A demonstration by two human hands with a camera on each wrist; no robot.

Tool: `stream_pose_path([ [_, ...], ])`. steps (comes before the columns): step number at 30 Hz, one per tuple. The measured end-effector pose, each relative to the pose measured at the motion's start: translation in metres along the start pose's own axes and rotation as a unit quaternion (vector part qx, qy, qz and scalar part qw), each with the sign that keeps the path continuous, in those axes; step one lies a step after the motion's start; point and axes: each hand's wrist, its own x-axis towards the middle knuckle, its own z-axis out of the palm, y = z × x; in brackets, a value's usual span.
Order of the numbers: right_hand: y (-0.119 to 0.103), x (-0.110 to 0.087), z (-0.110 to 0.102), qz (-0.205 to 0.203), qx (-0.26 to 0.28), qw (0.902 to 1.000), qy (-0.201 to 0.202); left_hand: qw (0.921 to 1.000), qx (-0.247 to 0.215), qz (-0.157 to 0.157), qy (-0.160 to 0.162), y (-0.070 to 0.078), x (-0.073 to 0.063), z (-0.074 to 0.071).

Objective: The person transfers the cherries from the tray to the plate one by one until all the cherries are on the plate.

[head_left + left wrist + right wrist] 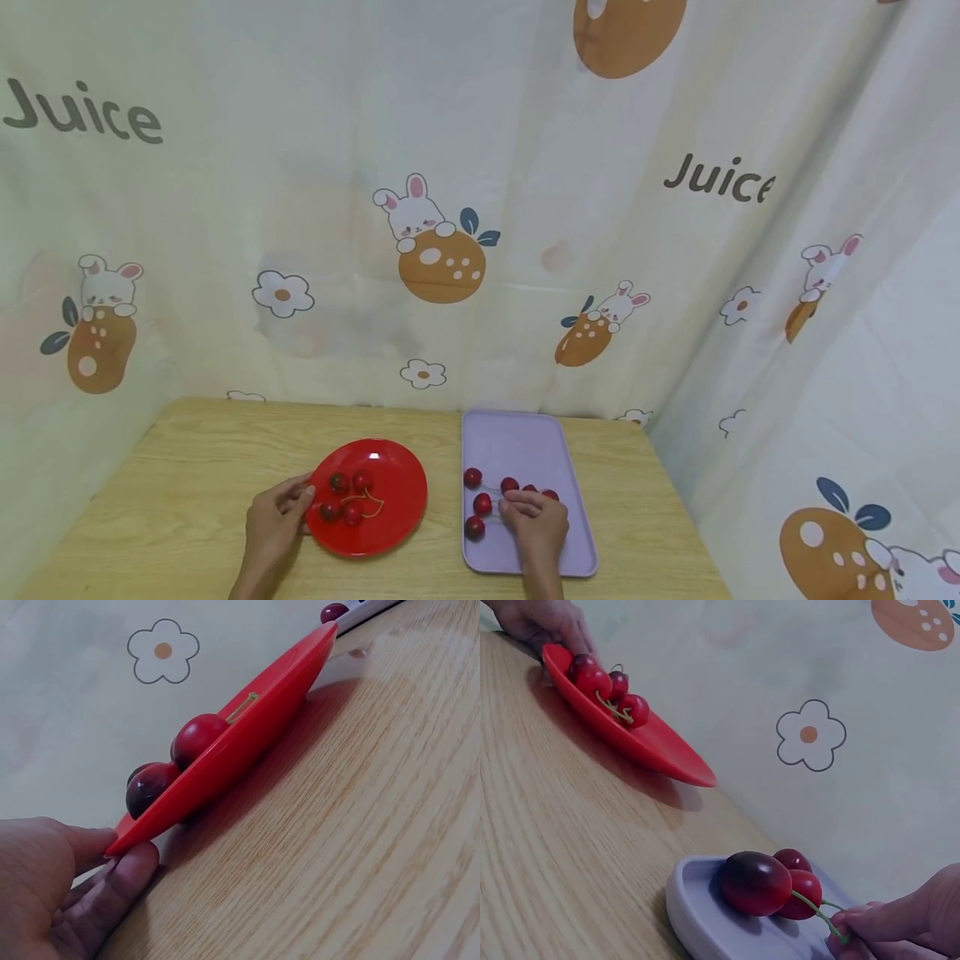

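My left hand (272,521) pinches the left rim of a round red plate (405,500), thumb on top and fingers beneath. Several dark red cherries (202,739) with greenish stems sit together in the plate's left half. Over the lilac tray (517,442), my right hand (538,527) pinches green cherry stems (810,904) at their ends between thumb and fingertip. In the right wrist view, a large dark cherry (755,883) hangs off one of those stems, close over the tray's surface. More cherries (473,477) lie on the tray around the hand, some partly hidden behind it.
Plate and tray stand side by side on a light wood-grain table (202,467), with a strip of wood between them. A pale curtain (337,208) printed with rabbits, flowers and "Juice" hangs behind the table and at its sides.
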Motion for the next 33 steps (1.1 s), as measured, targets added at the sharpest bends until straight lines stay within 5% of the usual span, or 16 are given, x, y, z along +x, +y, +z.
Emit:
stream_pose_path([
  [10, 0.0027, 0.002, -0.0009, 0.031, 0.121, 0.9915, -0.037, 1.0, 0.004, -0.004, 0.0, 0.0013, -0.0009, 0.0008],
  [33, -0.0005, 0.0016, -0.0098, 0.085, 0.178, 0.9762, -0.091, 1.0, 0.004, 0.0, 0.001, 0.0018, -0.0012, 0.0007],
])
